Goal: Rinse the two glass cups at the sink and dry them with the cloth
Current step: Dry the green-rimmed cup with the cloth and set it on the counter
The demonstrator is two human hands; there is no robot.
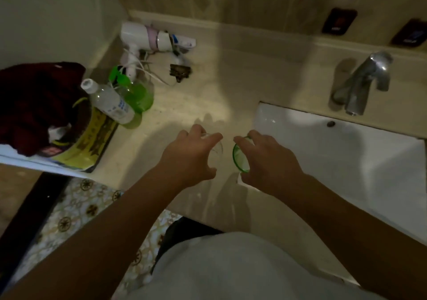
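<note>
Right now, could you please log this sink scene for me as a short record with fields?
left hand: left hand closed over the clear glass cup on the counter
right hand: right hand holding the green glass cup near the sink's edge
sink: sink white, basin looks dry
faucet: faucet no water running
counter items: hair dryer, clear bottle, green bottle

Home bathroom, white sink [360, 161] in cream counter [231, 73], chrome faucet [362, 82], hair dryer [143, 38], toiletry bottles [111, 102]
</note>
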